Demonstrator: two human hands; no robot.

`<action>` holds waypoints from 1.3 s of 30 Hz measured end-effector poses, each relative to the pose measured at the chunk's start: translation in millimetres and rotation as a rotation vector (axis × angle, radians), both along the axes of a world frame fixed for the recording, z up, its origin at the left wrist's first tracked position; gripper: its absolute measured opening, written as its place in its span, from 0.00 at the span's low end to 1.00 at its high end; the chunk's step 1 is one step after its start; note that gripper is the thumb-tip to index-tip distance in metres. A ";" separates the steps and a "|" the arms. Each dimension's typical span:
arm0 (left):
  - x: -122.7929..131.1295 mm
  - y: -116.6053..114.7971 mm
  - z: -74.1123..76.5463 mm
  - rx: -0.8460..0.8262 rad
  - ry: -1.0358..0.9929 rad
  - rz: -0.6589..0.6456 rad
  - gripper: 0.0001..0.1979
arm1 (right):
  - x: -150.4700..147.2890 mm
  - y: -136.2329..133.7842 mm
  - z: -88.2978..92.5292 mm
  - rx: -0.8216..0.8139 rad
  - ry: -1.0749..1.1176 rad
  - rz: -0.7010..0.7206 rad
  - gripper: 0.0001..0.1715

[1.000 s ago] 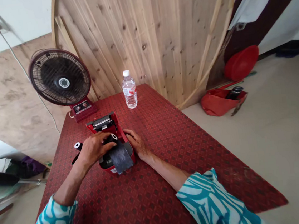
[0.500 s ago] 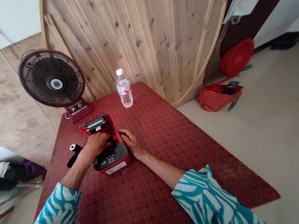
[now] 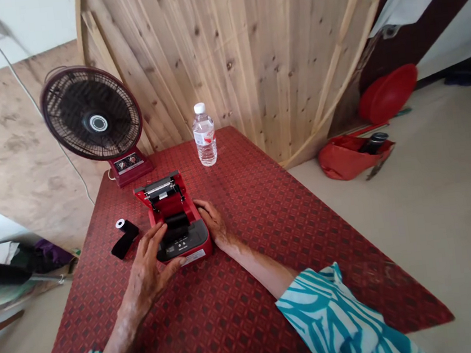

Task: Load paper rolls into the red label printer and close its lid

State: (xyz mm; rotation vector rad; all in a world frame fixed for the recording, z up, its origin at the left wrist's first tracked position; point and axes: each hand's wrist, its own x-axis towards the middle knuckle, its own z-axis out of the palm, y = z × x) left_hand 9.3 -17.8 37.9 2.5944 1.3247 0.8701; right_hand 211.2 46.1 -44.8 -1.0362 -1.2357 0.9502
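Note:
A red and black label printer (image 3: 187, 243) sits on the table with its lid (image 3: 164, 189) raised. Inside its bay lies a black ribbon roll (image 3: 177, 226). My left hand (image 3: 146, 271) is open at the printer's front left, fingers and thumb spread, the thumb by the front edge. Against the printer's right side, my right hand (image 3: 213, 222) grips the casing with bent fingers; its thumb is hard to make out. A second black roll (image 3: 124, 238) with a white core lies partly unwound on the table, left of the printer.
Behind the printer, a clear water bottle (image 3: 204, 137) and a dark red fan (image 3: 95, 121) stand on the red patterned table (image 3: 262, 264). A round wooden panel (image 3: 237, 46) leans against the wall. On the floor at right are a red bag (image 3: 338, 159) and a red basin (image 3: 390, 94).
My left hand has come out of the printer's bay, moved down toward the front left and spread open. My right hand stays at the printer's side. The whole view has shifted slightly.

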 end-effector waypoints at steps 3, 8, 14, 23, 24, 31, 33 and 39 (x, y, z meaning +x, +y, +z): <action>0.1 2.7 -3.5 -0.013 0.006 -0.017 0.32 | -2.2 -0.2 -0.2 -0.011 0.001 -0.019 0.21; -4.6 10.4 -1.3 -0.047 -0.022 -0.021 0.30 | -5.9 4.7 -2.2 -0.017 0.019 -0.065 0.21; -6.6 22.4 10.9 -0.076 -0.035 -0.032 0.23 | -3.8 7.2 -1.9 -0.021 -0.037 -0.066 0.21; 5.0 40.2 23.6 0.009 0.127 -0.091 0.12 | -0.9 7.0 -7.4 0.008 -0.058 -0.069 0.21; 6.6 38.1 24.3 0.023 0.134 -0.088 0.12 | -0.8 6.4 -7.1 0.009 -0.061 -0.068 0.21; 11.3 15.2 25.1 0.140 0.134 -0.078 0.10 | -0.2 6.0 -4.3 0.029 -0.059 -0.041 0.21; 10.4 11.6 22.4 0.170 0.140 -0.081 0.10 | 0.2 6.0 -4.9 0.026 -0.059 -0.045 0.21; 8.6 1.7 3.6 0.280 0.069 -0.067 0.09 | 3.3 3.9 -5.1 -0.049 -0.036 -0.023 0.23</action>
